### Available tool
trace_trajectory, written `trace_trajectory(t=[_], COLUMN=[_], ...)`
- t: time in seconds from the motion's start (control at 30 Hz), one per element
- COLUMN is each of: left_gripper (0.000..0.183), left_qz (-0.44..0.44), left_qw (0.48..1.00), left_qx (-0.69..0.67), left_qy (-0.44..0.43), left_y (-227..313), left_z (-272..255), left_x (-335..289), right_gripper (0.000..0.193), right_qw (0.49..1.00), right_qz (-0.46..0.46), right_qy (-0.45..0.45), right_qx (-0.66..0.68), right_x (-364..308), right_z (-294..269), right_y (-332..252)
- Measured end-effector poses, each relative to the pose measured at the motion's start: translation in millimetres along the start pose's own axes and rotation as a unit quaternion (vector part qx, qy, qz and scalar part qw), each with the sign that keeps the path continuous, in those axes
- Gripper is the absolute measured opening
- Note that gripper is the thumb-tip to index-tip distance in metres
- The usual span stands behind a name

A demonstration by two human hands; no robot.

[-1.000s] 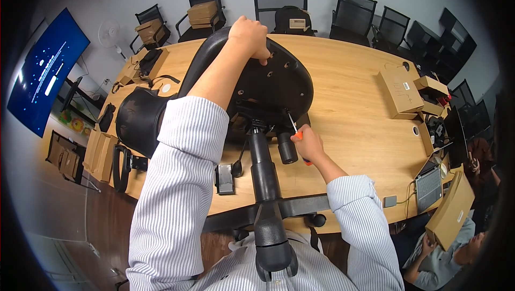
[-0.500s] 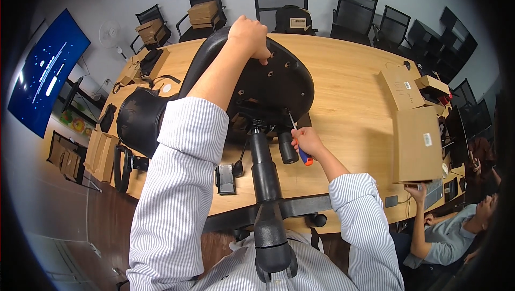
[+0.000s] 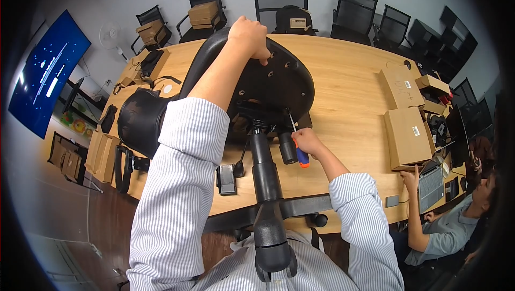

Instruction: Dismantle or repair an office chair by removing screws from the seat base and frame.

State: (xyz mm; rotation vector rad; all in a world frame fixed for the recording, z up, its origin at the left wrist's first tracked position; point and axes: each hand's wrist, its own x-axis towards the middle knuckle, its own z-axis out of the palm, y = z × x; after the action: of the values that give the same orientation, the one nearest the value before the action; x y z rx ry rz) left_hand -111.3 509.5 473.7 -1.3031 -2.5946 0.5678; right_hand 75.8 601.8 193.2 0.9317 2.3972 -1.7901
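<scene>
Two hands share the work: our left hand (image 3: 248, 36) is curled over the upper rim of the black chair seat (image 3: 273, 86), while our right hand (image 3: 310, 143) is wrapped around the blue-and-orange handle of a screwdriver (image 3: 303, 158). We judge the step in hand to be driving a fastener, since the blade reaches the seat's underside at the edge of the mounting bracket (image 3: 262, 113), though we cannot make out the screw head. Our next move calls for the blade square to the fastener, firm pressure and a steady seat. The seat stands tilted on its edge on the wooden table (image 3: 348, 92), its underside facing us: dark, rounded, dotted with small holes or fittings, with the black column (image 3: 263, 154) running from the bracket toward our body.
</scene>
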Motion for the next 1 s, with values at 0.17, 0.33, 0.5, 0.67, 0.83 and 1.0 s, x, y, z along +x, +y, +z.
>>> trace_trajectory(t=[0.17, 0.33, 0.5, 0.67, 0.83, 1.0], left_gripper=[0.055, 0.056, 0.057, 0.053, 0.053, 0.057], left_qz=[0.015, 0.012, 0.017, -0.004, -0.005, 0.012], left_qw=[1.0, 1.0, 0.999, 1.0, 1.0, 0.999], left_qx=[-0.019, -0.017, -0.018, 0.001, 0.004, -0.013], left_qy=[0.017, 0.02, 0.023, -0.003, -0.004, 0.029], left_y=[-4.6, -5.1, 0.5, -2.1, -1.1, -5.7], left_z=[4.3, 5.7, 3.3, 1.9, 2.6, 7.7], left_x=[2.0, 3.0, 7.9, 2.4, 5.2, 3.8], right_gripper=[0.033, 0.041, 0.022, 0.022, 0.016, 0.014], right_qw=[0.978, 0.968, 0.996, 0.994, 0.945, 0.918], right_qz=[-0.06, -0.052, -0.013, -0.041, -0.083, -0.093], right_qy=[0.064, 0.101, 0.023, 0.056, 0.178, 0.18], right_qx=[-0.189, -0.222, -0.081, -0.083, -0.26, -0.341], right_x=[-19.7, -17.4, 22.6, 5.4, -0.3, -14.5], right_z=[-5.4, 3.4, 3.1, 1.5, 4.2, -0.4], right_y=[-21.1, -22.6, 13.8, -3.2, -16.2, -40.0])
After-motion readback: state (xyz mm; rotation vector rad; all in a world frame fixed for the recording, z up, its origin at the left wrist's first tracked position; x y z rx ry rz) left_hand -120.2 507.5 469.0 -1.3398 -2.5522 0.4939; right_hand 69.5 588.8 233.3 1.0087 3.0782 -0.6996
